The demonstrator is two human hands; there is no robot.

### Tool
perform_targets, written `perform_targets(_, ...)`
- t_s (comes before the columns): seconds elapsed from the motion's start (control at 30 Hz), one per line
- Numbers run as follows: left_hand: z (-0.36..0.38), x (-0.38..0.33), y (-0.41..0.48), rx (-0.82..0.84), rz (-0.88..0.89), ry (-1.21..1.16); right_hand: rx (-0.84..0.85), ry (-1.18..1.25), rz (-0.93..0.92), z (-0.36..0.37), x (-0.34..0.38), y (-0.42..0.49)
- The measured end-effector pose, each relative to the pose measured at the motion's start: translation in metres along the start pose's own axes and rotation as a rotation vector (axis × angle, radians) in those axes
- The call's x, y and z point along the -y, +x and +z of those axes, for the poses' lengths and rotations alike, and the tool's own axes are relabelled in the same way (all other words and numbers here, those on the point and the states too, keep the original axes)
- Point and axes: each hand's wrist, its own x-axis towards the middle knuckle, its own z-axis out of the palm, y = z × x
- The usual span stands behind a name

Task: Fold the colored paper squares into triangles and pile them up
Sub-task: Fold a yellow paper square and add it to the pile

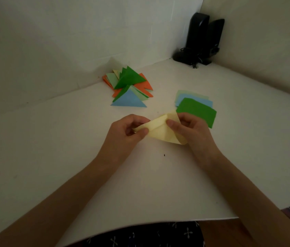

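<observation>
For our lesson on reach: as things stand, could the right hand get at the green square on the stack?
Probably yes: the green square lies just beyond the right hand, nothing between; but its fingers pinch the yellow paper, which it must release first.

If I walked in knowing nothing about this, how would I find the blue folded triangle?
On the white table, find the messy pile of folded triangles near the back wall, left of the flat paper stack. The blue triangle lies at the pile's front edge. Unlike the overlapping greens and oranges behind it, its whole face shows.
</observation>
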Motion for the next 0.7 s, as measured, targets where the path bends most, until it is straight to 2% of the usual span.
perform_targets(0.3, -0.0006, -0.0017, -0.0017, -0.066, -0.067, -0.027, -0.032, -0.042, -0.056, 0.0001, -0.0026, -0.0013)
perform_targets(0.57, 0.0002, -0.0042, -0.0023, -0.058, -0.006, -0.025, -0.008, -0.033, -0.022, 0.0024, -0.0031, -0.0018)
perform_targets(0.7, -0.0011, -0.0015, -0.0023, -0.082, 0.012, 0.056, -0.027, -0.032, -0.037, 0.0025, -0.0036, -0.0012)
